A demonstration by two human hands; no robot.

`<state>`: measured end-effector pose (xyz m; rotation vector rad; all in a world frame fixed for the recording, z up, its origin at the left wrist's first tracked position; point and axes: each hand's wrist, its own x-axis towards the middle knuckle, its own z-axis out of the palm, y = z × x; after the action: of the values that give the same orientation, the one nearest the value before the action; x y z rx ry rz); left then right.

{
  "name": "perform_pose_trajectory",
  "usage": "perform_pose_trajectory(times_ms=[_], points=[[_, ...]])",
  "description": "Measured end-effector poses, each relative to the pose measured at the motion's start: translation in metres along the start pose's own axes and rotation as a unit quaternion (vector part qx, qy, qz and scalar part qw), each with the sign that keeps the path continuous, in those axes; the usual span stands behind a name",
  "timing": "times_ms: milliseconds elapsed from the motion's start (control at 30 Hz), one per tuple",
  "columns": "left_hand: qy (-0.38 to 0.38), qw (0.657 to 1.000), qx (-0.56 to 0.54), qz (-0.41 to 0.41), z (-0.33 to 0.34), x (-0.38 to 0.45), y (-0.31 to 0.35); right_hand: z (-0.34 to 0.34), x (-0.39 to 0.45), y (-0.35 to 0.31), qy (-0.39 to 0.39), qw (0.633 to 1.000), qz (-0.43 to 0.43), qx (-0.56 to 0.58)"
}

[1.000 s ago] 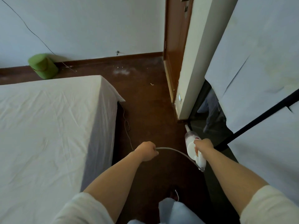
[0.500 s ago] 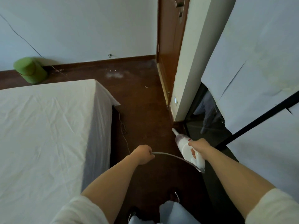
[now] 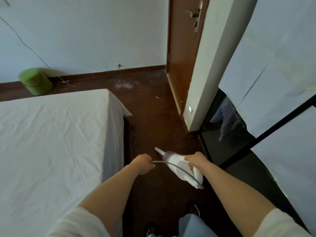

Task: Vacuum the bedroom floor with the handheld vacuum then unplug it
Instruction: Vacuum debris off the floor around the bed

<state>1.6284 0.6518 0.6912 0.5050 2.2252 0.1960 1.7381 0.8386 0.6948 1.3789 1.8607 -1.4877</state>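
A white handheld vacuum (image 3: 177, 165) with a narrow nozzle points up and to the left over the dark wooden floor (image 3: 153, 120). My right hand (image 3: 196, 162) grips its handle. A grey power cord (image 3: 176, 166) arcs from the vacuum's rear end to my left hand (image 3: 143, 164), which is closed around it. The nozzle tip hovers near the floor between the bed and the wardrobe. A patch of dust (image 3: 124, 85) and small crumbs lie on the floor by the far wall.
A bed with a white sheet (image 3: 56, 144) fills the left side. A thin cable (image 3: 132, 139) hangs by the bed's corner. A green bin (image 3: 35, 81) stands at the far wall. A wooden door (image 3: 183, 53), a white pillar (image 3: 203, 79) and a fabric-covered wardrobe (image 3: 277, 79) close off the right.
The vacuum's nozzle has swung from beside the pillar base leftward toward the middle of the floor strip. My view has tilted up slightly. Both hands keep their grips.
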Motion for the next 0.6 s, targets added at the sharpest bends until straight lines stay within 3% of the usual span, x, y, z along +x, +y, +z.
perform_pose_trajectory(times_ms=[400, 600], points=[[-0.01, 0.999, -0.009, 0.029, 0.008, -0.002, 0.017, -0.04, 0.02, 0.008, 0.098, 0.993, 0.062, 0.014], [-0.016, 0.999, -0.002, 0.045, 0.008, 0.0, 0.034, -0.064, 0.026, 0.009, 0.098, 0.991, 0.092, 0.004]])
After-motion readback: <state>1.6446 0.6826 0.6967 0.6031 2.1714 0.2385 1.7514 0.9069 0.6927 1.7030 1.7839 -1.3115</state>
